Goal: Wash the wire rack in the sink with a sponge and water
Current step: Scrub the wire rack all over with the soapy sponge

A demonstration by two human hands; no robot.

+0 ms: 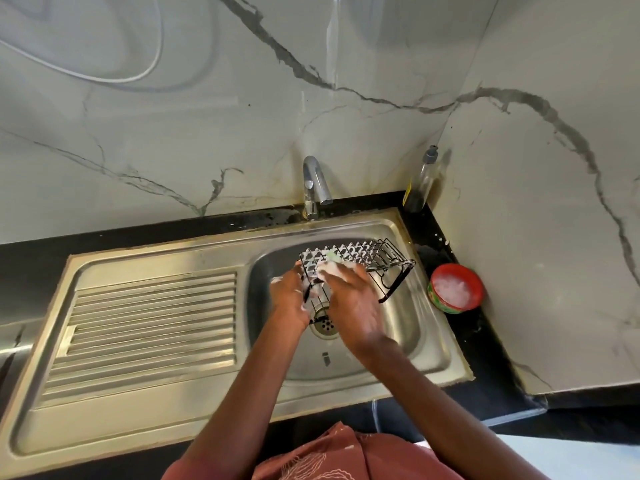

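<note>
**Rack in sink basin, both hands on it, suds everywhere**

- Wire rack (pixel 360 268): black, sits over the basin of the steel sink (pixel 408 344), tilted, its near-left end lifted above the drain (pixel 325 326). Far end reaches toward the basin's right rear corner. A patterned grey-white panel shows along the rack's rear side.
- Left hand (pixel 289 296): fingers curled round the rack's left end, gripping the wire frame. Foam on the knuckles.
- Right hand (pixel 353 299): lies over the rack's near side, fingers extended forward and pressing a sponge (pixel 330 263) against the wires. Sponge is mostly hidden under foam; only a pale green edge shows. Whether the thumb wraps under it: cannot tell.
- Tap (pixel 313 183): chrome, at the sink's rear rim, spout over the basin. No stream of water visible.
- Drainboard (pixel 149 327): ribbed, left of the basin.
- Red tub (pixel 455 288): on the black counter (pixel 485 341) just right of the sink, with white suds inside.
- Bottle (pixel 420 181): clear, grey cap, stands in the rear corner right of the tap, dark liquid low in it.
- Marble-pattern wall (pixel 173 116) behind and to the right.
</note>
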